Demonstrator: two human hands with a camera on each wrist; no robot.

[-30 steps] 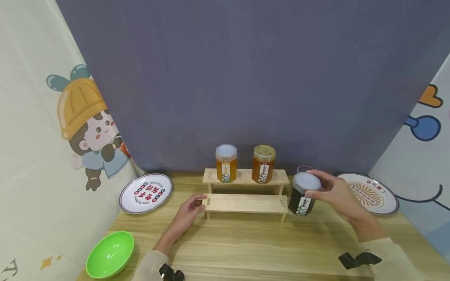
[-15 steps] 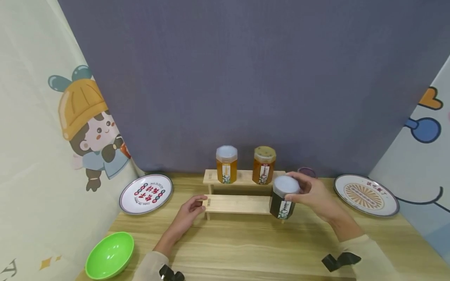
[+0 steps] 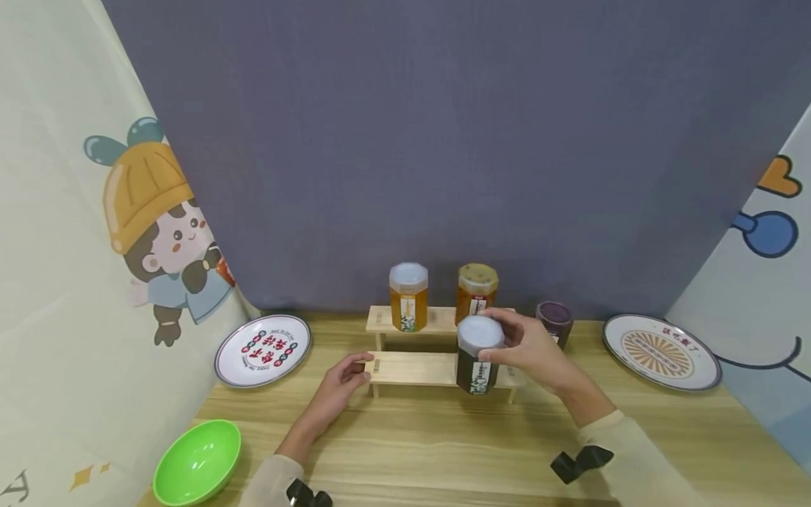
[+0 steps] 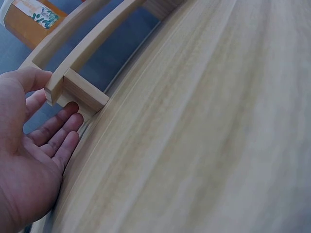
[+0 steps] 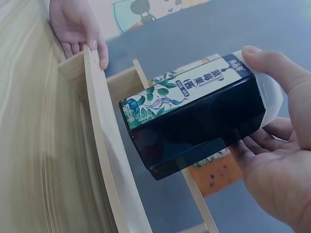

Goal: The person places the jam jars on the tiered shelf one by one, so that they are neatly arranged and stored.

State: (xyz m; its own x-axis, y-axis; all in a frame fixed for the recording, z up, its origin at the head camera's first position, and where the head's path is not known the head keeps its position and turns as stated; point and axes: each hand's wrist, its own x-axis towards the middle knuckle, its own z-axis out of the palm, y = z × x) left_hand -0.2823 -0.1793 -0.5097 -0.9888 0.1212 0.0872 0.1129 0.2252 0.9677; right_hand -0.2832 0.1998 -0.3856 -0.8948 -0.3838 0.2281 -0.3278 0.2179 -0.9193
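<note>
My right hand (image 3: 535,355) grips a dark jam jar (image 3: 474,372) by its white lid, thumb in front and fingers behind. The jar is over the lower step of a two-step wooden rack (image 3: 412,367). In the right wrist view the jar's floral label (image 5: 180,92) faces up, and its base hangs beside the lower board. My left hand (image 3: 338,391) pinches the left end of that board between thumb and forefinger; in the left wrist view its other fingers (image 4: 56,128) extend below the board. On the upper step stand a white-lidded amber jar (image 3: 408,303) and a yellow-lidded amber jar (image 3: 476,282), partly hidden.
A purple-lidded dark jar (image 3: 555,322) stands on the table right of the rack. White patterned plates lie at the left (image 3: 262,351) and right (image 3: 662,352). A green bowl (image 3: 198,463) sits at the front left. A grey-blue curtain (image 3: 443,141) hangs behind.
My right hand has carried the dark jar left, from beside the rack to over the lower step. The purple-lidded jar has come into fuller view. My left hand has stayed on the rack.
</note>
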